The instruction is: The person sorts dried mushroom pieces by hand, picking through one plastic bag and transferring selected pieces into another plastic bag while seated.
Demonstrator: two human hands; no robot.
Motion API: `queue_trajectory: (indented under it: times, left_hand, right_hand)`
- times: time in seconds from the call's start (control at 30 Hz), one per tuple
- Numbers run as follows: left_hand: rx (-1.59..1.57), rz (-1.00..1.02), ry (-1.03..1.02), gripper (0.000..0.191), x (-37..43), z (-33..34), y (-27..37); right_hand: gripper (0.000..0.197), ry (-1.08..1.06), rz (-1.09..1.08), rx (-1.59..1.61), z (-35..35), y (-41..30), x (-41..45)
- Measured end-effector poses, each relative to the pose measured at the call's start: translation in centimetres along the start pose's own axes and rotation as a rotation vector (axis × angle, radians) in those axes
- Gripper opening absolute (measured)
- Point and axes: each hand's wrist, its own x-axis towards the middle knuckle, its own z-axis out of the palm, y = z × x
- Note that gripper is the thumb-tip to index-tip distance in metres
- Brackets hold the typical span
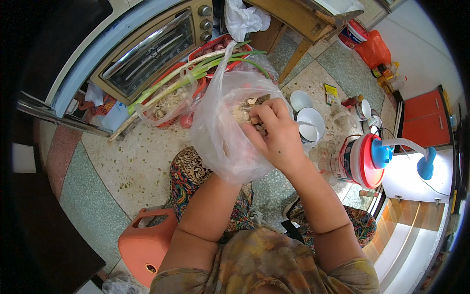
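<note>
A translucent white plastic bag [227, 121] is held up in front of me with its mouth spread. Inside lie brown and cream pieces [242, 114] that look like dried mushrooms. My right hand [273, 128] reaches into the mouth from the right, fingers bent down onto the brown pieces. Whether it grips any of them is hidden. Under the bag, my left hand [248, 156] supports it from below and shows only as a faint pinkish shape through the plastic.
Spring onions [176, 81] lie across red baskets by a toaster oven [154, 47]. White enamel bowls [312, 121], glass jars [326, 154] and a lidded bucket [361, 161] with a blue pump stand at right. An orange plastic stool [147, 239] is at lower left, and a wooden table [293, 18] above.
</note>
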Motion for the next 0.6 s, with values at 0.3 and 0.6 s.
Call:
queue_trajectory:
  times: [0.3, 0.6]
  left_hand:
    - [0.063, -0.008, 0.169, 0.049, -0.1, 0.5, -0.1]
    - [0.051, -0.014, 0.316, 0.058, 0.0, 1.9, 0.1]
  right_hand:
    - [0.015, -0.007, -0.020, 0.073, 0.0, 1.0, 0.3]
    - [0.011, 0.051, 0.502, 0.689, 0.4, 2.2, 1.0]
